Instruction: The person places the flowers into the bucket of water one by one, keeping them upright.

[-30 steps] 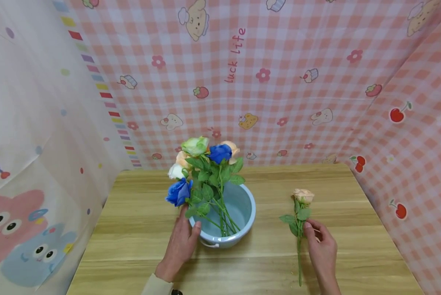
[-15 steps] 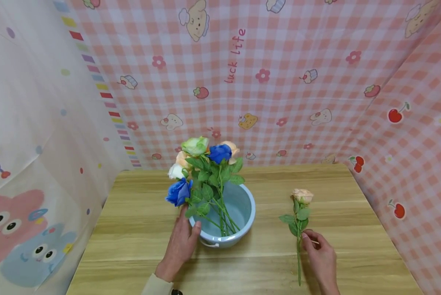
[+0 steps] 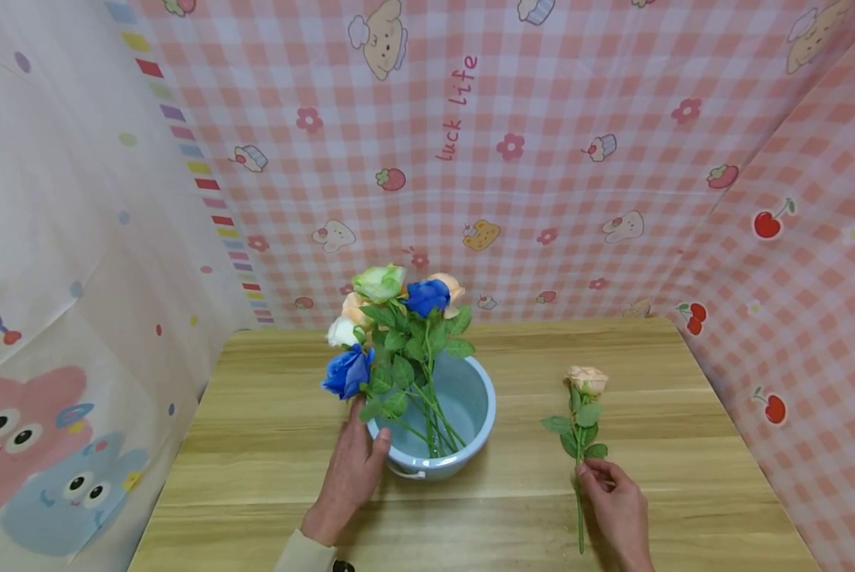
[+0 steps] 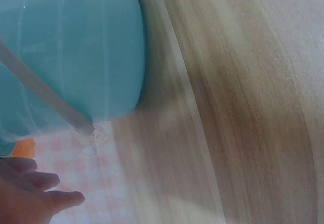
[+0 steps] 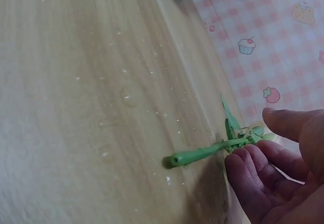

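A light blue bucket [image 3: 488, 421] stands on the wooden table and holds several roses: blue [image 3: 427, 297], white [image 3: 342, 332], pale green [image 3: 379, 282] and peach. My left hand [image 3: 352, 461] rests at the bucket's left side, fingers extended, thumb near the rim; the blue rose and leaves overlap its fingertips. In the left wrist view the fingers [image 4: 41, 180] are spread below the bucket wall [image 4: 76, 52]. A single peach rose [image 3: 586, 381] lies on the table to the right. My right hand [image 3: 617, 500] is at its stem [image 5: 200, 154], thumb and fingertips apart in the right wrist view.
The bucket's pale handle [image 4: 45, 90] hangs down its side. Water drops [image 5: 127, 98] dot the table [image 3: 277, 508] near the peach rose. A pink checked cloth [image 3: 513, 199] rises behind the table, and a white patterned cloth [image 3: 113, 262] hangs on the left.
My right hand has slid down along the peach rose's stem, from the leaves toward its lower part. The rose stays where it lies. My left hand and the bucket have not moved.
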Motion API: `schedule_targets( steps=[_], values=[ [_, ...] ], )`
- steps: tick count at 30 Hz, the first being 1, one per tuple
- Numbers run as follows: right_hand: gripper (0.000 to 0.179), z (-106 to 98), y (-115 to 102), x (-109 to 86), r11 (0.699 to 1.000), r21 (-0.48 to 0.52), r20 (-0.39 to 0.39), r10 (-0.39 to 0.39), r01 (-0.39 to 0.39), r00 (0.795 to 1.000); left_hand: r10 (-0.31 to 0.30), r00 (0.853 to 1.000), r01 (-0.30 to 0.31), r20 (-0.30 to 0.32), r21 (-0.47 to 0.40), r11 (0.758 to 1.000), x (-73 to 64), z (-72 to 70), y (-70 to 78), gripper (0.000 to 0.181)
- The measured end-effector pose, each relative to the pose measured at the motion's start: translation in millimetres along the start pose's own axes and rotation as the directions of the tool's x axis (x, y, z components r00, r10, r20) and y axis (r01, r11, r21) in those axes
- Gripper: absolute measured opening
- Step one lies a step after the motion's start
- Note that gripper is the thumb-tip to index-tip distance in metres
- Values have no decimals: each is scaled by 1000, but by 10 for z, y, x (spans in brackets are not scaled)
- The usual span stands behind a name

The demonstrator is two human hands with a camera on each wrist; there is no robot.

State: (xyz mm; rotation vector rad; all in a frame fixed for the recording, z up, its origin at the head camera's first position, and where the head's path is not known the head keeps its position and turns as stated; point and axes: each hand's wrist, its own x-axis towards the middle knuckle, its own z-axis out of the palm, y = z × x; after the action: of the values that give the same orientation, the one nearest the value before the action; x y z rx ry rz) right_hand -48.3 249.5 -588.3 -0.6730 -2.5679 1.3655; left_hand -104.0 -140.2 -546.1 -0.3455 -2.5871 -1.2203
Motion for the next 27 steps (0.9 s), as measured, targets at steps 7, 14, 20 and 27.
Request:
schedule_targets(
  steps=[7,14,20,27],
  values=[
    [37,13,32,32,999,-29,42,16,-15,999,3,1000,-3,1,-11,1000,8,-5,4,70],
    [35,23,45,62,997,-67,61,31,-27,998,10,1000,-10,-6,3,1000,7,5,-8,69],
    [31,36,76,103,990,-138,64,-3,12,998,9,1000,-9,-6,8,1000,2,7,-9,70],
    [23,34,76,135,979,-194,68,-45,57,997,14,1000,-14,-11,11,1000,1,1,-7,69]
  ],
)
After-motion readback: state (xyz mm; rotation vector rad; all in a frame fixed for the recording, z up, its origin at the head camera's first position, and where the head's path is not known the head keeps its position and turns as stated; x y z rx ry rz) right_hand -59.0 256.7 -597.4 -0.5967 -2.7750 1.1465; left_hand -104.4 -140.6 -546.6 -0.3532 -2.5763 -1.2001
